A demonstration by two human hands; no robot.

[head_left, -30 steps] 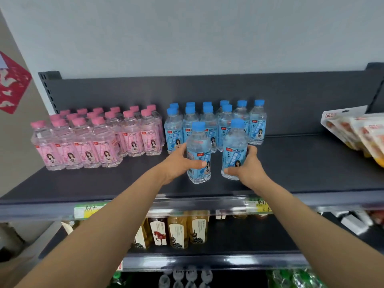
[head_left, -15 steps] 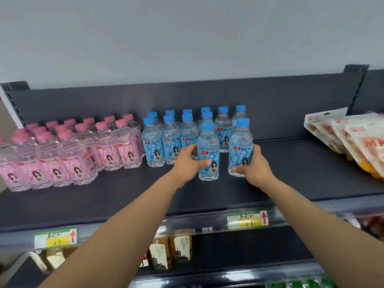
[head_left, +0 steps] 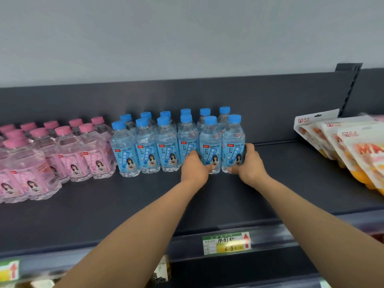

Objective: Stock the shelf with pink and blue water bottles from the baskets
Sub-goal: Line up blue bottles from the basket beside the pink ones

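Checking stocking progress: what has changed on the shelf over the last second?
The left hand and right hand pushed the two blue bottles back into line with the front blue row, still gripping them. Pink bottles and snack packets stayed put.

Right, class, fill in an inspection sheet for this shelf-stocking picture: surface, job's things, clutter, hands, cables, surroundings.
Surface: dark shelf with a dark back panel.
Job's things: pink bottles upright at the left; blue bottles upright beside them, in two rows; baskets not in view.
Clutter: snack packets lying at the right.
Hands: left hand and right hand each grip one of the two rightmost front blue bottles.
Cables: nothing seen.
Surroundings: grey wall behind; price tag on the shelf edge.
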